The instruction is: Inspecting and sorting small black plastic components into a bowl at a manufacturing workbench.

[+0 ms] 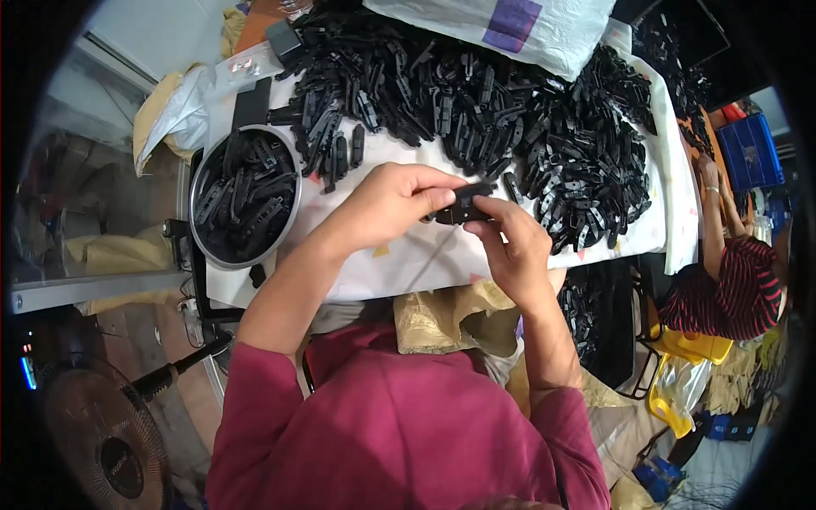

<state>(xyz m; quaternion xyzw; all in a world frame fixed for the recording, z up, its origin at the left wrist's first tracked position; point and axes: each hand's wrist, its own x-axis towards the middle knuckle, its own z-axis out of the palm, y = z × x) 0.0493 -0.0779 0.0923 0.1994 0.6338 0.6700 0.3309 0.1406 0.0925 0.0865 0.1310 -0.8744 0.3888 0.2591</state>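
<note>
Between my two hands, above the near part of the white-covered table [408, 246], is a small black plastic part [465, 206]. My left hand [399, 198] pinches its left end with thumb and forefinger. At its right end, my right hand [516, 242] grips it with thumb and fingertips. Just beyond my hands lies a big heap of similar long black plastic parts [467, 110]. More of them form a pile [586, 170] on the right. A round grey-rimmed tub [296, 183] on the left holds several others.
A white sack [552, 34] with a purple patch lies over the back of the heap. At lower left stands a fan [110, 425]. To the right, another person in a striped shirt [731, 289] reaches over an orange table near a blue crate [750, 151].
</note>
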